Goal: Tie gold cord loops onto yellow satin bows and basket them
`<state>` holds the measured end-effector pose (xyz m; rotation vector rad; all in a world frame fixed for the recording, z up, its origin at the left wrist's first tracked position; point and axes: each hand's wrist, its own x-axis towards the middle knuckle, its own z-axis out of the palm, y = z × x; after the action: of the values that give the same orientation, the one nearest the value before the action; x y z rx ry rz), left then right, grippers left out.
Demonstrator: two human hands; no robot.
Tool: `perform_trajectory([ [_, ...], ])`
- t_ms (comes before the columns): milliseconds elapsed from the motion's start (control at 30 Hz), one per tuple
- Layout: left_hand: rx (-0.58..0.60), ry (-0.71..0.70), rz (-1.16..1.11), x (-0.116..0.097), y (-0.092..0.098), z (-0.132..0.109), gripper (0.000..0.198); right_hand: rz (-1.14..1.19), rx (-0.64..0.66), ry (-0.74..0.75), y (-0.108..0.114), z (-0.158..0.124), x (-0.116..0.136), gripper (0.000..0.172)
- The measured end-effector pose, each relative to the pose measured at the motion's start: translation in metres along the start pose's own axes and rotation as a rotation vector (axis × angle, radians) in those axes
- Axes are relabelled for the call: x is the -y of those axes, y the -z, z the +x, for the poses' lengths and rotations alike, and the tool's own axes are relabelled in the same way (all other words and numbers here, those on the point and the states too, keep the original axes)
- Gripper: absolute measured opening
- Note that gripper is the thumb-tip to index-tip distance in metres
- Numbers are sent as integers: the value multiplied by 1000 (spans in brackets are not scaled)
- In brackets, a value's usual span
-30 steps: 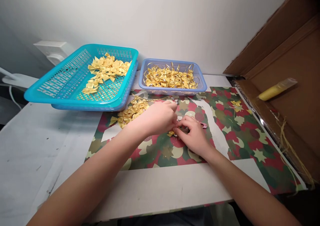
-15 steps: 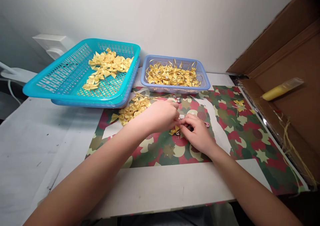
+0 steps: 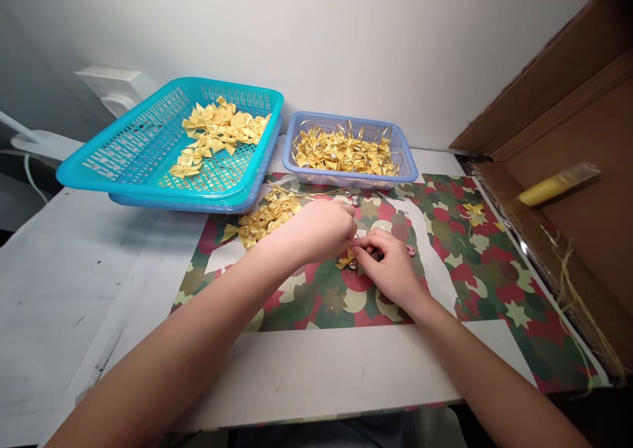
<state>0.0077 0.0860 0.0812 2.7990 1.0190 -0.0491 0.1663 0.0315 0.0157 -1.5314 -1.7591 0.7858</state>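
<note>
In the middle of the patterned sheet my left hand [image 3: 329, 230] and my right hand [image 3: 391, 266] meet fingertip to fingertip, both closed in a pinch. Just below the fingertips is a small yellow ribbon bow [image 3: 345, 260] with a silver bell [image 3: 353, 264] against it. A thin loop of wire or cord shows between the fingers, but its ends are hidden. Beyond my left hand lie loose silver bells [image 3: 355, 200] and thin gold ties [image 3: 324, 193]. A pile of yellow bows [image 3: 267, 218] lies left of that hand, partly behind my forearm.
A turquoise basket [image 3: 119, 138] holding yellow bows stands at the back left, stacked on a blue one. Beside it, a lilac basket [image 3: 353, 179] contains bows with gold ties and bells. Cardboard [image 3: 568, 118] bounds the right side, with a yellow-filled tube [image 3: 558, 184] near it.
The whole view has shifted slightly, so things appear a little farther right. Both hands keep the same pinch at the bow and bell.
</note>
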Motion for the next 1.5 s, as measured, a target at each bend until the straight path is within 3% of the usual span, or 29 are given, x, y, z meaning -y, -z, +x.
perform_trajectory([
  [867,-4,-2,35,0,-3,1,22,-20,11,-3,-5,1,2,13],
  [1500,-72,-35,44,5,0,0,18,-70,38,6,-3,0,3,17],
])
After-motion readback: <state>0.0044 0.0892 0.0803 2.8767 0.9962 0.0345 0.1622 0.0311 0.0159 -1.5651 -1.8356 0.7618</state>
